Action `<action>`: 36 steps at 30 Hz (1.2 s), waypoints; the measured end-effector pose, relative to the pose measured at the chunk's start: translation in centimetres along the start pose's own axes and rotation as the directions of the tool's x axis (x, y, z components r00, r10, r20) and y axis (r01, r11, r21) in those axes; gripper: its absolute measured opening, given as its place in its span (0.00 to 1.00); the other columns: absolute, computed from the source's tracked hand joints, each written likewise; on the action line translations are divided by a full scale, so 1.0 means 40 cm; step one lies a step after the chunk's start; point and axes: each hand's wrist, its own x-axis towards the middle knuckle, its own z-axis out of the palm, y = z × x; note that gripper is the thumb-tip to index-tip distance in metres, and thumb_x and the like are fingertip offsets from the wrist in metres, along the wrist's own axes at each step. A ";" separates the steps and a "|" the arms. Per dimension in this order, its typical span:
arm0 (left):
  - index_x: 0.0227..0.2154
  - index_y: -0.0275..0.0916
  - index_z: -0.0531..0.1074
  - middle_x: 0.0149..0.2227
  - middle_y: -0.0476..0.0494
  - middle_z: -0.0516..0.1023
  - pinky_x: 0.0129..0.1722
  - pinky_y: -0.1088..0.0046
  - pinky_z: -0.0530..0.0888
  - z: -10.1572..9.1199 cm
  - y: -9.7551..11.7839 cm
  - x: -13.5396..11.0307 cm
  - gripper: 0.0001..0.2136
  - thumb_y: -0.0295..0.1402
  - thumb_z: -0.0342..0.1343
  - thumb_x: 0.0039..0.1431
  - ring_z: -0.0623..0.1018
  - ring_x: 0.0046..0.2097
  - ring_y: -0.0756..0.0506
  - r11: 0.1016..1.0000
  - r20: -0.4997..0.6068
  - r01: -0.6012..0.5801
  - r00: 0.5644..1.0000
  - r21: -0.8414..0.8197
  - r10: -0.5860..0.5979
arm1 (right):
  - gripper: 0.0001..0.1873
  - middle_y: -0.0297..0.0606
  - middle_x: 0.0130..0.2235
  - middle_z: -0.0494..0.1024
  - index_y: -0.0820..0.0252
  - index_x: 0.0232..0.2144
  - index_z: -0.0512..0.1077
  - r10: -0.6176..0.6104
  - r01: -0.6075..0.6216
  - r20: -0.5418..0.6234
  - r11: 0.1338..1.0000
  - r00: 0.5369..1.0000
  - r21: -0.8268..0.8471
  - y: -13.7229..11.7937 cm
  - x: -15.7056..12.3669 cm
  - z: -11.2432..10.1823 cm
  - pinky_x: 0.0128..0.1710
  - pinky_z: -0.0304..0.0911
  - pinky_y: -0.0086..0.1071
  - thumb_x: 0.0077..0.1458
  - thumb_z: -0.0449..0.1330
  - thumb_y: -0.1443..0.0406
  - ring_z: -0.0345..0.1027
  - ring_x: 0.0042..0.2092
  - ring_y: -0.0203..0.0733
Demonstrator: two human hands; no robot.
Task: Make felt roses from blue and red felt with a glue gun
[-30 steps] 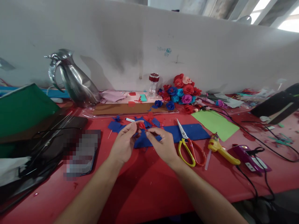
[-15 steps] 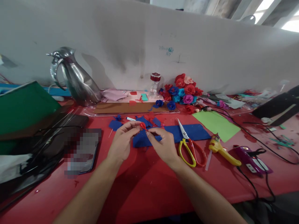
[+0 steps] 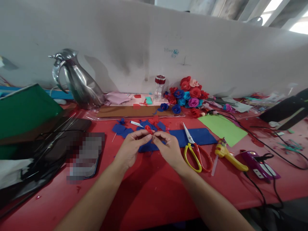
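A small red paper flower (image 3: 148,129) is pinched in the fingertips of both hands over the middle of the table. My left hand (image 3: 132,146) holds it from the left, thumb and fingers closed at its base. My right hand (image 3: 168,147) is closed on the same base from the right, the fingertips of the two hands touching. Behind and under the hands lie blue paper pieces (image 3: 118,129), red scraps (image 3: 154,120) and a white marker (image 3: 136,124). A blue paper strip (image 3: 204,136) reaches out to the right, with scissors (image 3: 190,138) lying across it.
Right of the scissors are a yellow glue gun (image 3: 229,156), a green sheet (image 3: 223,128) and a purple power strip (image 3: 260,166) with cables. A phone (image 3: 89,157) lies left. At the back stand a metal jug (image 3: 79,80), a glass jar (image 3: 158,89) and paper roses (image 3: 190,93).
My left hand has moved slightly right and down, its thumb and fingers now at the flower's base beside my right fingertips. The red flower stands more upright above them.
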 end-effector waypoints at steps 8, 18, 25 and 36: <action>0.21 0.39 0.78 0.28 0.48 0.77 0.40 0.71 0.68 -0.012 -0.007 0.005 0.06 0.32 0.68 0.38 0.73 0.34 0.48 1.000 0.060 0.000 0.998 0.017 -0.001 | 0.08 0.32 0.28 0.76 0.58 0.26 0.73 0.043 -0.055 0.123 0.994 0.991 0.095 0.003 0.002 -0.003 0.35 0.64 0.30 0.53 0.59 0.60 0.68 0.31 0.37; 0.21 0.40 0.79 0.31 0.46 0.77 0.39 0.70 0.69 -0.018 -0.015 0.013 0.05 0.32 0.69 0.37 0.72 0.36 0.48 1.000 0.125 -0.024 0.992 0.004 0.023 | 0.09 0.33 0.26 0.75 0.58 0.25 0.73 0.076 -0.109 0.170 0.975 0.983 0.193 0.008 0.008 -0.007 0.35 0.64 0.31 0.51 0.61 0.59 0.69 0.30 0.37; 0.16 0.38 0.77 0.32 0.47 0.71 0.30 0.73 0.69 -0.009 -0.005 0.013 0.06 0.30 0.69 0.31 0.70 0.31 0.51 0.999 0.069 -0.051 0.996 -0.003 0.051 | 0.11 0.33 0.26 0.76 0.58 0.27 0.73 0.079 -0.121 0.206 0.972 0.975 0.200 0.006 0.005 -0.003 0.35 0.65 0.31 0.52 0.60 0.56 0.69 0.31 0.37; 0.12 0.36 0.70 0.25 0.52 0.66 0.26 0.75 0.67 -0.003 -0.006 0.004 0.11 0.28 0.70 0.29 0.67 0.27 0.53 0.996 -0.014 -0.081 0.997 -0.033 0.081 | 0.10 0.32 0.26 0.74 0.57 0.28 0.72 0.085 -0.135 0.217 0.964 0.973 0.228 0.005 0.001 0.006 0.35 0.65 0.31 0.52 0.60 0.56 0.69 0.30 0.36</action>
